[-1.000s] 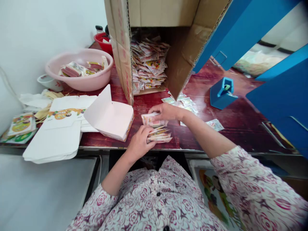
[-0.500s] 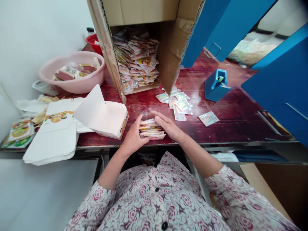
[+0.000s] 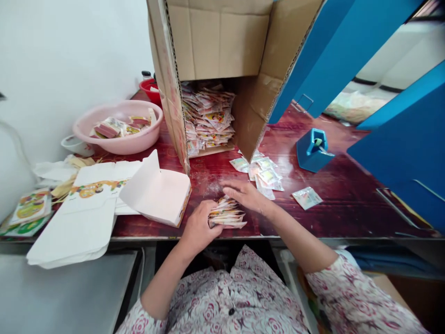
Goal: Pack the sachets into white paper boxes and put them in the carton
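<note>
My left hand is wrapped round the left side of a stack of small printed packets near the table's front edge. The packets lie one over another, their edges fanned towards me. My right hand rests at the far right side of the stack, its fingers stretched out flat; whether it touches the packets I cannot tell. Left of the hands lies a white paper box with its lid flap raised. Beyond them, a tall cardboard carton opens towards me, with a heap of similar packets inside.
Small clear sachets lie right of the carton, with a single sachet nearer the edge. A blue holder stands farther right, near blue panels. At left are a pink basin and flat white box blanks.
My right hand has loosened from the packet stack and its fingers have straightened. The stack leans and fans more, still in my left hand. The camera view has tilted upward.
</note>
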The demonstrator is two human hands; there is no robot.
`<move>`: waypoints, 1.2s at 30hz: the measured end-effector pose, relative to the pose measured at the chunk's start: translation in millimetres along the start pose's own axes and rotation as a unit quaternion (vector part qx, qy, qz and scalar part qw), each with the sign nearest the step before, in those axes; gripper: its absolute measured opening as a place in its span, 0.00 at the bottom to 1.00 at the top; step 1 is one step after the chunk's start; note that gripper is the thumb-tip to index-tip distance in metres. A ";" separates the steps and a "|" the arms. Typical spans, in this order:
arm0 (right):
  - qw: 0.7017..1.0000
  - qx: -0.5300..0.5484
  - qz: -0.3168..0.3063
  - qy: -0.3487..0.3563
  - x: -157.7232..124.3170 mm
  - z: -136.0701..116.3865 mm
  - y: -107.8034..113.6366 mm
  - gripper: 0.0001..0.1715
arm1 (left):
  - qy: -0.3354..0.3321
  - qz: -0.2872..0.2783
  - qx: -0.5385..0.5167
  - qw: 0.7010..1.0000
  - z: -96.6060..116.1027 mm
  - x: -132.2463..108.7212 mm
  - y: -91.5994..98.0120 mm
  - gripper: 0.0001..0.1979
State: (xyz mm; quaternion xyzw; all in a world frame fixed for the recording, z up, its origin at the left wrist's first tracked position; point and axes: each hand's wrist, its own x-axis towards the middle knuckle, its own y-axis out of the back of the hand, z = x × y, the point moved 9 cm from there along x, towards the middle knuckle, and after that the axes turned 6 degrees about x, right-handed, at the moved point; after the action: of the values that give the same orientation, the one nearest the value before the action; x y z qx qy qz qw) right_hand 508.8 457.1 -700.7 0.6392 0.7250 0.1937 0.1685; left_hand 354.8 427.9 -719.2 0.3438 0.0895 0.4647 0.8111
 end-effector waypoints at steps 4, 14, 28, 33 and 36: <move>0.968 -0.188 0.161 -0.042 -4.8 25.6 52.6 0.17 | -0.007 0.005 -0.001 1.000 -1.3 0.1 -0.3 0.23; 0.861 -0.445 0.165 -0.181 -27.4 72.6 102.5 0.24 | -0.025 0.015 0.022 0.999 -2.1 -1.2 -1.2 0.22; 0.852 -0.435 0.167 -0.240 -25.4 79.7 134.3 0.22 | 0.037 -0.039 -0.014 0.998 -3.8 5.8 2.4 0.29; 0.850 -0.373 0.316 -0.195 -48.1 67.0 153.4 0.24 | 0.003 -0.043 -0.032 0.999 1.5 4.4 2.3 0.23; 0.899 -0.271 0.332 -0.085 -45.5 48.9 137.9 0.22 | -0.004 -0.037 -0.028 0.999 1.4 4.6 1.9 0.23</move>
State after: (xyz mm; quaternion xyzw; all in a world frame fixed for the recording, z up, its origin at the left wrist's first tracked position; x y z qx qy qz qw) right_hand 657.4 430.1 -674.9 0.7865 0.3728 0.3726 0.3219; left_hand 356.7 431.7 -716.1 0.3189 0.0857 0.4354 0.8375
